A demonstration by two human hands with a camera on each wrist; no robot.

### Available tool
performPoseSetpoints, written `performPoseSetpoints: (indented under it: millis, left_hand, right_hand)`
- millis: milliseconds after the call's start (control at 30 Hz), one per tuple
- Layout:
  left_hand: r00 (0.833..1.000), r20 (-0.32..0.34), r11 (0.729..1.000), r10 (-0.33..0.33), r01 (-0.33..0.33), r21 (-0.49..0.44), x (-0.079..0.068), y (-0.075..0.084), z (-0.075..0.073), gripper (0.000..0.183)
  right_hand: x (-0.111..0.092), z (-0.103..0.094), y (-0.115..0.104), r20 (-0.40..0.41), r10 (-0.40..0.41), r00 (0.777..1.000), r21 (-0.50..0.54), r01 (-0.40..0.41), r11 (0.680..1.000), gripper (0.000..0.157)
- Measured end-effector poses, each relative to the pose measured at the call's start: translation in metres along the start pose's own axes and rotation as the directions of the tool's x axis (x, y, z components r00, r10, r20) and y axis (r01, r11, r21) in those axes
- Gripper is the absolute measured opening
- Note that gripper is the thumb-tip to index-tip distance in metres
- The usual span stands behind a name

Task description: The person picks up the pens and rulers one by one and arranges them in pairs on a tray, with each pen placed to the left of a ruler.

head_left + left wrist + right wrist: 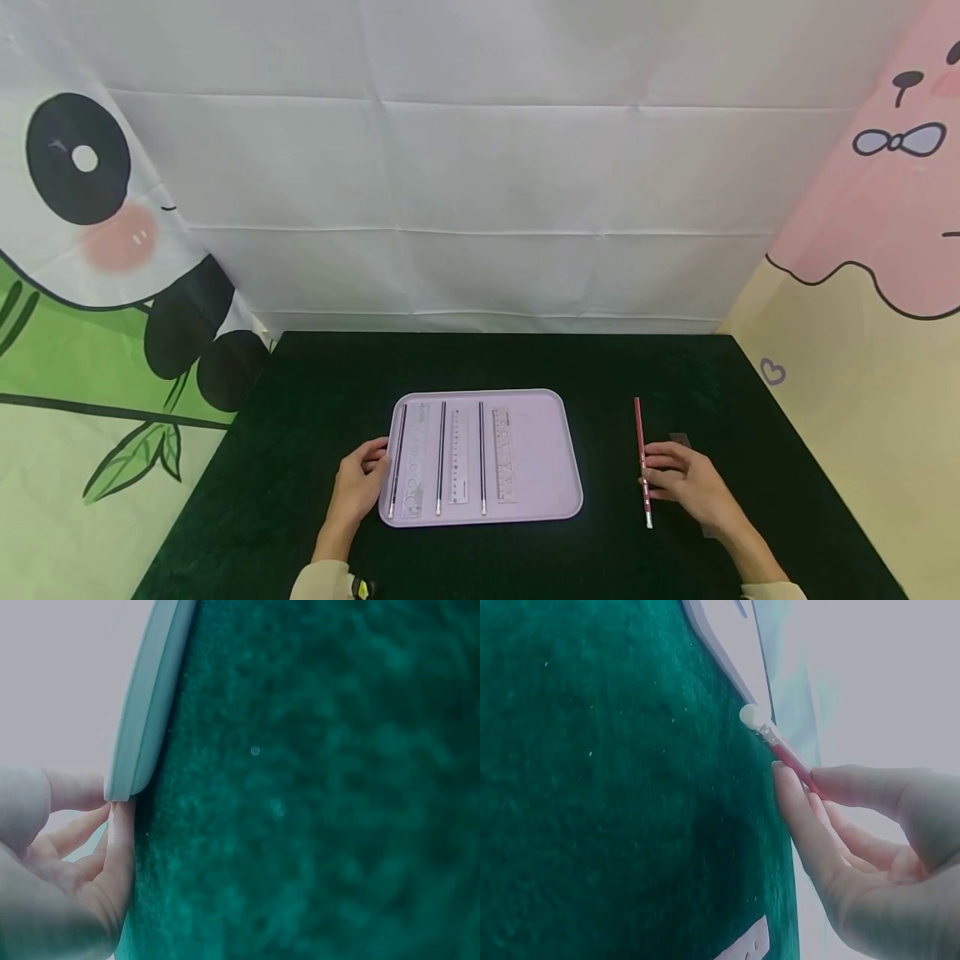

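A pale lilac tray [540, 458] lies on the dark green tabletop. My left hand [360, 483] pinches its left rim, thumb and fingers meeting at the edge in the left wrist view. Three dark pencils [441, 458] lie on the tray, alternating with three clear stencil rulers [459, 457]. To the right of the tray, my right hand [686, 483] pinches a red pencil [640, 429] between thumb and fingers. Its white eraser [753, 716] end points away from the hand in the right wrist view. Beneath the right hand lies another clear ruler [680, 438], mostly hidden.
The green cloth-covered table [480, 362] carries all these things. Behind it hangs a creased white sheet [487, 167], with cartoon-printed sheets on the left and right sides. A dark band [363, 588] shows at the left wrist.
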State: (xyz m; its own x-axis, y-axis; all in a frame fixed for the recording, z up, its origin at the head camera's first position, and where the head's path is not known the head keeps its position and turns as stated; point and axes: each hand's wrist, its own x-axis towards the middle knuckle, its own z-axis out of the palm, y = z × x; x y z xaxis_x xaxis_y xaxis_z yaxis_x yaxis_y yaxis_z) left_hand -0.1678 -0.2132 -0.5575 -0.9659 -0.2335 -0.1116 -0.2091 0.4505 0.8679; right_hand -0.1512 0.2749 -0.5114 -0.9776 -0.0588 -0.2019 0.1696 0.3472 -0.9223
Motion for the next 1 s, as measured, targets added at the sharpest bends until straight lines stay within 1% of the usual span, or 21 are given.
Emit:
performPoseSetpoints:
  millis: [167,333,567,767,1000]
  left_hand:
    - [1.0,-0.002,1.0,0.001,-0.001,0.007,0.0,-0.001,0.0,0.038]
    - [1.0,-0.002,1.0,-0.001,0.001,0.004,0.001,-0.002,0.001,0.038]
    - [1.0,0.004,1.0,-0.008,0.008,-0.001,0.003,-0.003,0.002,0.038]
    - [1.0,0.002,1.0,-0.005,0.005,0.003,0.002,-0.002,0.001,0.038]
    - [1.0,0.004,1.0,-0.006,0.006,0.002,0.002,-0.002,0.001,0.037]
  right_hand:
    - [0.001,0.005,-0.004,-0.011,0.006,1.0,-0.018,-0.006,1.0,0.044]
    - [0.003,0.01,-0.007,-0.023,0.002,1.0,-0.008,-0.002,1.0,0.043]
    - [0.007,0.015,-0.009,0.0,-0.064,0.998,0.043,0.064,0.997,0.044]
    - [0.011,0.021,-0.013,-0.012,-0.067,0.998,0.038,0.067,0.997,0.043]
    - [0.014,0.025,-0.017,0.0,-0.089,0.996,0.055,0.089,0.995,0.043]
